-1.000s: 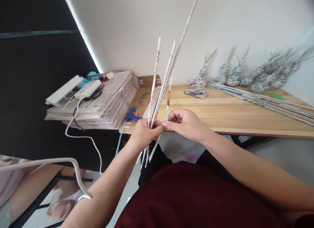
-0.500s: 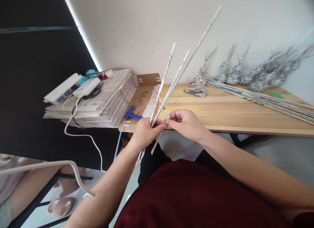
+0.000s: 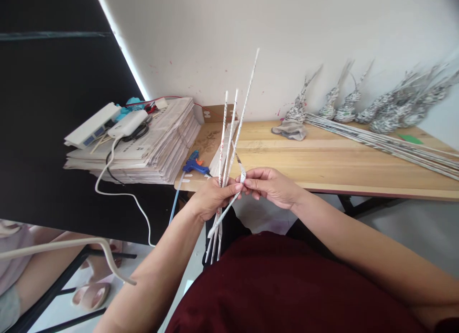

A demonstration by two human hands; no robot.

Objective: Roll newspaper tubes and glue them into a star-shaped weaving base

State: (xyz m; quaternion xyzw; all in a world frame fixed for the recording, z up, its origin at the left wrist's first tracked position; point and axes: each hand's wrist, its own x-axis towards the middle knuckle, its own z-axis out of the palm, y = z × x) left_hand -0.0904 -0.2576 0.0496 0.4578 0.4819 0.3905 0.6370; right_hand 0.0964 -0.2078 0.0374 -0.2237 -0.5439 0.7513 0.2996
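Note:
My left hand (image 3: pixel 210 199) is closed around several thin rolled newspaper sticks (image 3: pixel 229 144), which stand up above it at slightly different angles, their lower ends hanging below. A further stick (image 3: pixel 224 214) slants down to the left from my fingertips, with a flat loose paper strip (image 3: pixel 243 172) at its upper end. My right hand (image 3: pixel 274 187) pinches this strip between thumb and forefinger, close to the left thumb. Both hands meet in front of the table edge. Just left of them lies a blue glue gun (image 3: pixel 195 164).
A tall stack of newspapers (image 3: pixel 175 141) carries a white power bank (image 3: pixel 128 124) and cables. Along the wall stand woven newspaper figures (image 3: pixel 297 109), with a grey cloth (image 3: pixel 289 130) and a bundle of sticks (image 3: pixel 380 142) before them. Another person's sandalled foot (image 3: pixel 91 294) shows lower left.
The held sticks have tilted more upright, their tops now lower and further left. The paper strip shows more plainly between my hands. Both hands keep their grip.

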